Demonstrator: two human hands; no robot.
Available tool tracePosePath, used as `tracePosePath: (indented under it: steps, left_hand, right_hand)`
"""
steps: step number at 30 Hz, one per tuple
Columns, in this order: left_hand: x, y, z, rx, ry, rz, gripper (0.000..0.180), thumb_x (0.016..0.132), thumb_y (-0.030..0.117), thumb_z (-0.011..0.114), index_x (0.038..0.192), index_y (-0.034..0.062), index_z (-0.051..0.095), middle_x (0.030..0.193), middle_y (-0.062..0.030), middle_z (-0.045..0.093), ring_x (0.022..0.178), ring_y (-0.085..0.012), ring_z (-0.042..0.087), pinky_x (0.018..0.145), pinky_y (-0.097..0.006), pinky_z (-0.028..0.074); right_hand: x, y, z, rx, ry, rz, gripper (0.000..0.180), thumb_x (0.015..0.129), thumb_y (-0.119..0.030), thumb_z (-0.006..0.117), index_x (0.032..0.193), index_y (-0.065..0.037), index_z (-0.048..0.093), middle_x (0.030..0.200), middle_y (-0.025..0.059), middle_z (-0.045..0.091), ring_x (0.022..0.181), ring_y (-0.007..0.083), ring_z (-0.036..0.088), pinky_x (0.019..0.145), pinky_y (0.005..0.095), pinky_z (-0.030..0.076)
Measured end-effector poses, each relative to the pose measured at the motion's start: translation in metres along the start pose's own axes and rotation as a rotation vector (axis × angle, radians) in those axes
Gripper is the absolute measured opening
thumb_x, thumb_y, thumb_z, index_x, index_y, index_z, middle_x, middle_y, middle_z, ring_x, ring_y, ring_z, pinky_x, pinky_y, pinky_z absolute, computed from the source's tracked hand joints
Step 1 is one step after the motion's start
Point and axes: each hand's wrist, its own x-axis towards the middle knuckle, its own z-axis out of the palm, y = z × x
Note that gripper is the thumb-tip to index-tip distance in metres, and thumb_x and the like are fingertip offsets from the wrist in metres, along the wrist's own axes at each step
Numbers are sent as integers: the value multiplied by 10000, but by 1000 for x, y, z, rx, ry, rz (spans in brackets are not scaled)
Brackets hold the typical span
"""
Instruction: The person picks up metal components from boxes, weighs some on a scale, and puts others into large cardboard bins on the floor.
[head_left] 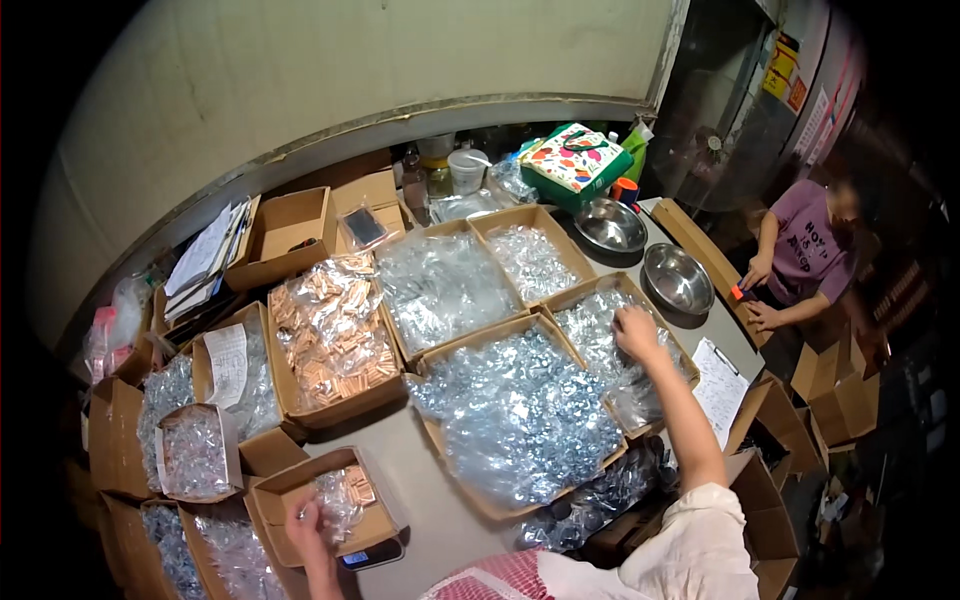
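My left hand (310,535) is at the near left side of a small open carton (383,516). Its fingers are curled beside clear bags (338,505), and what they hold is hidden. Copper-coloured pieces (358,484) lie at the carton's right. Under the carton is a scale with a lit display (357,559). My right arm stretches far to the right, where my right hand (637,333) reaches into a box of clear bags with small silvery parts (590,325). Its fingers are bent down among the bags, and I cannot make out what is in them.
Open boxes of bluish metal parts (525,425), copper pieces (335,330) and clear bags (445,280) crowd the table. Steel bowls (680,280), a clipboard (715,385) and a green floral bag (575,165) are around the far right. Another person (815,240) works beyond.
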Motion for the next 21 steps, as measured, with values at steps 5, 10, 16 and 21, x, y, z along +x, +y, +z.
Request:
tracePosePath:
  steps: [5,10,16,21]
  left_hand:
    - [6,-16,-25,3,60,27,231,899,119,616,1102,8,604,965,-62,632,799,-142,602,698,-254,491]
    - [10,-17,-18,504,113,95,300,853,-12,565,1149,14,600,1089,-107,595,1070,-242,551,987,-363,418]
    - [-3,-4,12,445,0,408,217,907,68,577,1109,1,615,1219,-136,559,1235,-270,490,1085,-381,338]
    - [-31,33,50,255,-93,289,272,892,38,559,1159,-5,593,1195,-123,588,1179,-233,533,1009,-348,416]
  right_hand:
    - [1,-1,-12,587,266,240,242,863,-252,646,857,-14,687,759,175,672,755,308,676,684,394,501]
    - [-2,-1,-28,268,124,63,444,816,-379,706,1016,14,660,960,207,679,910,378,656,802,457,503]
    - [-9,6,0,30,70,192,384,852,-396,665,833,-14,692,780,180,687,778,358,678,739,462,528]
    - [-16,-48,-70,803,389,307,256,960,-234,584,943,-6,699,763,95,704,680,156,654,654,305,518]
